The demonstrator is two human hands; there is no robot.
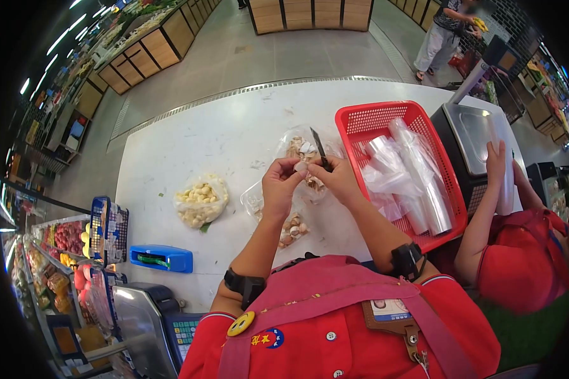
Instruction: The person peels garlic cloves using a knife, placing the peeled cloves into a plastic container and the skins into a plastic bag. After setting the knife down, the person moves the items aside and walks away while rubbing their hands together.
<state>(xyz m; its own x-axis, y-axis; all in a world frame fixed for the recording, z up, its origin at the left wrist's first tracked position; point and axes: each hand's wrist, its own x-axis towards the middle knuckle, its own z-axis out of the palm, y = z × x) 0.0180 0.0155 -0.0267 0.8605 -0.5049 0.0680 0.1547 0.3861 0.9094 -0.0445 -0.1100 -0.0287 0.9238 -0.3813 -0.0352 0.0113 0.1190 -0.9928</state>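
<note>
My left hand (281, 184) pinches a small pale garlic clove (301, 167) over the white table. Close beside it, my right hand (340, 182) is closed around a small dark knife (319, 146), its blade pointing up and away from me; these fingertips also touch the clove. Under and beyond my hands lies a clear plastic bag with garlic skins (297, 146). Unpeeled garlic (292, 231) sits in clear plastic below my left wrist. Further left, an open plastic bag holds peeled garlic cloves (200, 197).
A red basket (350, 120) with rolls of plastic bags (422, 180) stands at my right, beside a scale (471, 136). A co-worker's hand (496, 161) is there. At left are a blue tape dispenser (177, 259) and another scale (139, 322).
</note>
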